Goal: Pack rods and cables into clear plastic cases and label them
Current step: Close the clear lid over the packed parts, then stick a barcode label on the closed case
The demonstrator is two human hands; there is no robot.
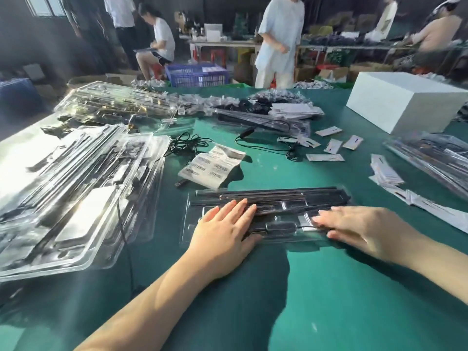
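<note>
Case: a clear plastic case (268, 216) lies flat on the green bench (304, 287), directly in front of you, long side running left to right.
Rods: black rods (273, 195) lie lengthwise in the far channels of the case.
Cable: a dark cable with a plug (281, 227) sits in the near compartment of the case, between your two hands.
Left hand: your left hand (222, 231) lies palm down on the left part of the case. Grip: wide, fingers straight and spread, holding nothing.
Right hand: your right hand (354, 229) lies palm down on the right part of the case, fingers pointing left. Grip: wide, fingers straight, pressing flat, holding nothing.
Labels: a sheet of barcode labels (211, 164) lies on the bench just beyond the case, one corner curled up.
Loose cable: a black cable (268, 145) lies loose on the bench beyond the label sheet.
Cards: small white cards (331, 145) lie scattered to the right of the loose cable.
Stack: a pile of clear cases (76, 188) stands on the bench at your left, well apart from the case under your hands.
Box: a white box (405, 102) stands at the far right of the bench.
</note>
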